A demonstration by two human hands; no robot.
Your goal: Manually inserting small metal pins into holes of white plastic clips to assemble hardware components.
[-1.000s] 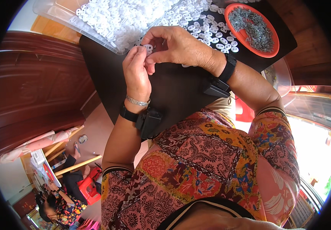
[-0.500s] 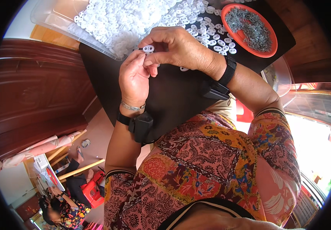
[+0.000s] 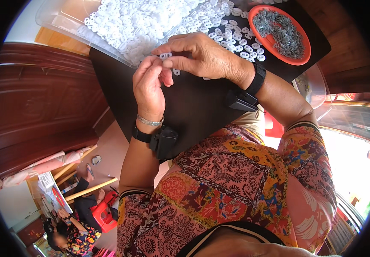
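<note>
A white oval piece lies between the fingertips over the bench, near the edge of the clear bin, its long axis running roughly left to right. The right hand reaches it from the right, thumb and forefinger curved loosely around it; the left hand, fingers bunched nearly closed, meets it from the near-left, and which one truly grips it I cannot tell. Toward the bench's far right corner sits an orange dish of small metal parts.
</note>
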